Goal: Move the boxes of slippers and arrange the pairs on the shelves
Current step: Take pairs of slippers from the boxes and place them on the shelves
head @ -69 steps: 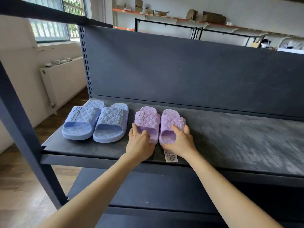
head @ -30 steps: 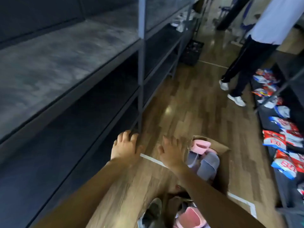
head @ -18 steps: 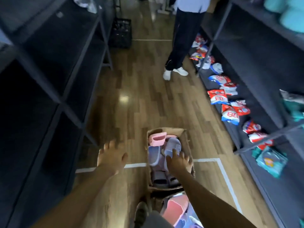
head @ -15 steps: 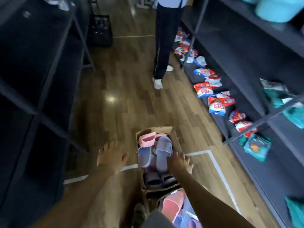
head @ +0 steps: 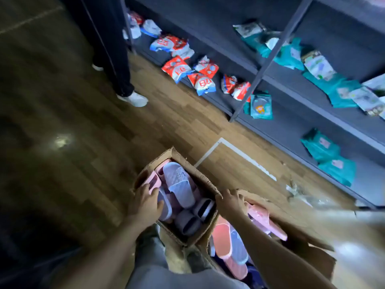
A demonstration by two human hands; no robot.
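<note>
Filling the small cardboard box on the floor at 6 o'clock, slippers are seen in pink, lilac and grey; a lilac slipper lies on top. The left hand is lowered into the box at its 9 o'clock side, its grip spread, fingers laid across a pink slipper without closing on it. The right hand is set on the box's 3 o'clock rim, fingers curled over the cardboard. A larger box of slippers sits just beside, at 4 o'clock. A moment ago a lilac pair was being squared on the shelf; the view has since been turned to the floor, so a fresh pair is judged about to be picked. A bystander's white shoe is seen at 11 o'clock, snack packets on shelving at 1 o'clock.
</note>
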